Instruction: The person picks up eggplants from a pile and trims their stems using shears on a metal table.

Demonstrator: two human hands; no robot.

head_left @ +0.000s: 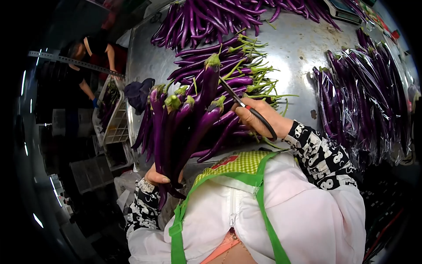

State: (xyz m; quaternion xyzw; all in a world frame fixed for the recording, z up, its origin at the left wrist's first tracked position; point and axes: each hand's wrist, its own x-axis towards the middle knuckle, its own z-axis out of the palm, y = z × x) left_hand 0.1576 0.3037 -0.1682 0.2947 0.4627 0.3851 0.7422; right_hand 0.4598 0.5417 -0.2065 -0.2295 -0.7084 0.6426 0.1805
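Observation:
My left hand point(157, 176) is closed round the lower ends of a bunch of long purple eggplants point(169, 132). Their green caps point up and away from me, with the stems cut short on several. In my right hand point(259, 118) is a pair of scissors point(237, 97) with black handles, its blades reaching toward the bunch's caps. Behind the bunch lies a row of loose eggplants point(237, 81) with long green stems pointing right. Whether the blades touch any stem I cannot tell.
A metal table point(290, 57) carries more eggplants point(202, 22) at the back. Eggplants in clear plastic bags point(365, 97) lie at the right. A scale point(343, 11) stands at the far right. A dark cloth point(138, 94) sits at the left edge. People point(85, 66) handle a white crate point(116, 119) at left.

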